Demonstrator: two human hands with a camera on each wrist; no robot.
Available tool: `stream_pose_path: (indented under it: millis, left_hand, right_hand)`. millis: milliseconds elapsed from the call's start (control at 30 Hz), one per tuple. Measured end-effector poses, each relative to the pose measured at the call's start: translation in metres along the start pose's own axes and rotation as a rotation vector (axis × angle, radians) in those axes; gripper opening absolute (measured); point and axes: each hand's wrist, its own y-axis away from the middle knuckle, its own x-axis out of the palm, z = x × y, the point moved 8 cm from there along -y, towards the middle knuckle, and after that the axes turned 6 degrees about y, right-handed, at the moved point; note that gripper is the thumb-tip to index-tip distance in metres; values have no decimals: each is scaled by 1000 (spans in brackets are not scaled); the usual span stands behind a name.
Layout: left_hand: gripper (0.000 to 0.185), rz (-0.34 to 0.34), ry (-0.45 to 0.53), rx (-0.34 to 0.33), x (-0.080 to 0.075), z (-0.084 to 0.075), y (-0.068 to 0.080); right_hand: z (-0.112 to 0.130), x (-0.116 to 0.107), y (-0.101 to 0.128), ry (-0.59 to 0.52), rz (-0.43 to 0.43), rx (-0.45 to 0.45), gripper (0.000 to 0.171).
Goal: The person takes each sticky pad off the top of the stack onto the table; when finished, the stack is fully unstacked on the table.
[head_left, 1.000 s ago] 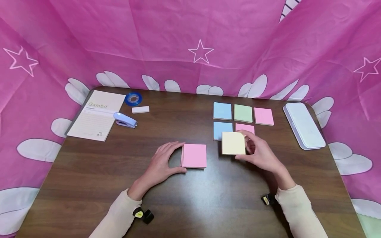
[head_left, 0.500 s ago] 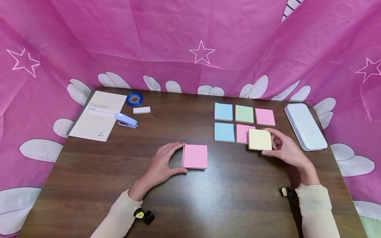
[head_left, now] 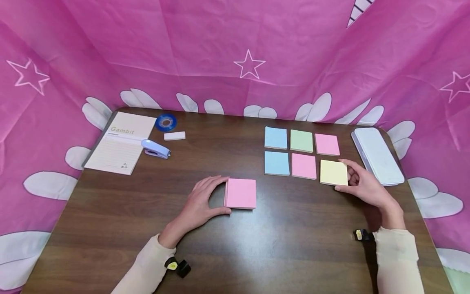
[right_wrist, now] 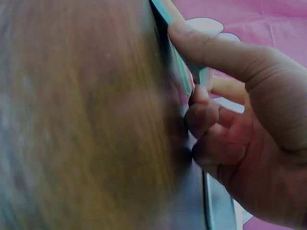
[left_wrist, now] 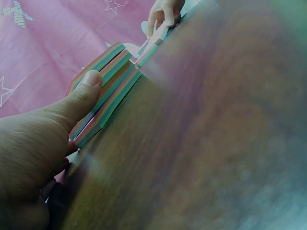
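My left hand (head_left: pixel 198 202) grips a stack of sticky note pads (head_left: pixel 241 193) with a pink top sheet, thumb on the near side and fingers on the far side. Striped, multicoloured edges of this stack (left_wrist: pixel 112 84) show in the left wrist view. At the right, my right hand (head_left: pixel 369 187) pinches a yellow-topped sticky note pad (head_left: pixel 333 172) between thumb and fingers. That pad is at the right end of the front row, beside a pink pad (head_left: pixel 303 166); whether its underside fully touches the table cannot be told.
Left of the pink pad lies a blue pad (head_left: pixel 276 163). Behind are blue (head_left: pixel 275 138), green (head_left: pixel 301 141) and pink (head_left: pixel 327 144) pads. A white case (head_left: pixel 378 155) stands at the right. A notebook (head_left: pixel 121 143), stapler (head_left: pixel 156 149), tape roll (head_left: pixel 166 122) and white eraser-like block (head_left: pixel 174 136) lie left.
My right hand has carried the yellow pad rightward from over the blue and pink pads, and lowered it at the row's right end. My left hand stays on its stack.
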Motion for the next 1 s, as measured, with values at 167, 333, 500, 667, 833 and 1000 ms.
stream_pose_path:
  millis: [167,333,500,667,833,1000]
  left_hand:
    - [96,-3,4,7,-1,-1,0]
    - [95,-2,7,7,0,-1,0]
    - [95,-2,8,5,0,0,0]
    - [95,1,5,3,0,0,0]
    - [95,3,6,-3,0,0,0]
    - [95,5,7,-7,0,-1,0]
  right_hand:
    - [3,-1,-3,62,-28,-34,93]
    - [6,-2,-3,89,-45,-69,74]
    - [5,-2,-3,117,-59,-79,72]
    - [6,0,-3,142,-65,-75,73]
    - [9,-1,-2,150,-75,-91,75]
    - [11,-5,-1,151,-101,-109,85]
